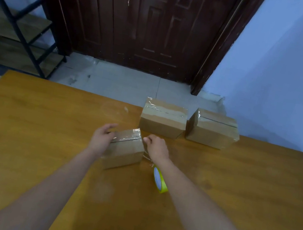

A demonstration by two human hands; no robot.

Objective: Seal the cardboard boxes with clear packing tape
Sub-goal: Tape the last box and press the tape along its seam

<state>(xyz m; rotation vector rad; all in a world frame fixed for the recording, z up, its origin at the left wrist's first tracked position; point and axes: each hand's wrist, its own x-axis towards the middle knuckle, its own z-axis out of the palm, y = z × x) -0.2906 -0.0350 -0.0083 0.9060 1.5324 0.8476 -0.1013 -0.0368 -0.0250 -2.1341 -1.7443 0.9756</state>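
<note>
**Two bare forearms over a small box, tape roll beside**

Forearms, two, bare, reaching in from the bottom edge across an orange-brown wooden table.

Left hand: set against the left end of the small cardboard box, fingers curved round its far left corner, gripping it.

Small cardboard box: sits on the table between the two hands, turned at an angle, with glossy clear tape lying along its top seam.

Right hand: just beside the right end of the small box, fingertips drawn together in a pinch near the upper right corner. A thin strand of clear tape runs from under this hand down toward the roll; whether the fingers actually grasp it cannot be told.

Tape roll: yellow-rimmed with a white core, standing on edge on the table under the right wrist, near the small box but apart from it.

Middle box: larger, at the far edge of the table, clear tape over its top.

Right-hand box: similar size, just beside the middle one with a narrow gap, also taped on top.

Background: black-framed shelf unit at left, dark wooden door at centre, pale blue wall at right.
</note>
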